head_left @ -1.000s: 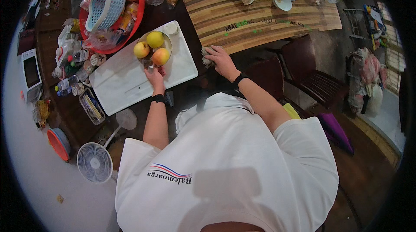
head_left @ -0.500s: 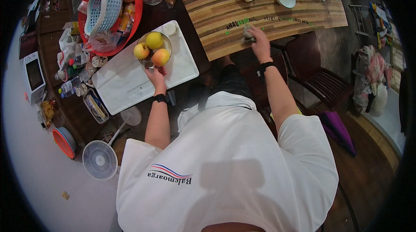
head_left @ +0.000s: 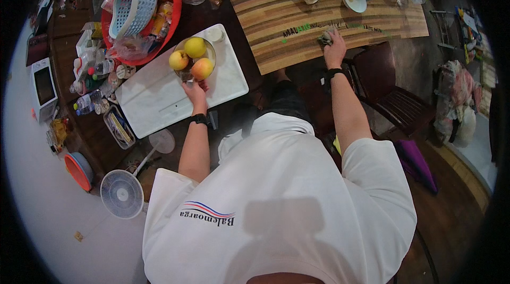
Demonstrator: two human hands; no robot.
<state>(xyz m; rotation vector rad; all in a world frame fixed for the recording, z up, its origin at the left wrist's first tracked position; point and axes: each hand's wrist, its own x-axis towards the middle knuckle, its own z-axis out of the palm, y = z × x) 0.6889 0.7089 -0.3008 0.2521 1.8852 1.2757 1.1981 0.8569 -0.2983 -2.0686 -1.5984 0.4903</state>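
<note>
Clear bowl of three apples, on a white tray; left hand at its near edge.

Apples: yellow, two flushed red, close together. Left fingers: at the bowl's underside or rim, partly hidden; firm grip or mere touch, cannot tell. Right hand: fingers closed on a crumpled grey cloth, over a striped tabletop. Beside the bowl, on the tray: small white cup. Red basin: pale-blue perforated basket, packaged goods, clear plastic bag. White bowl, far tabletop: contents too small to tell.
</note>
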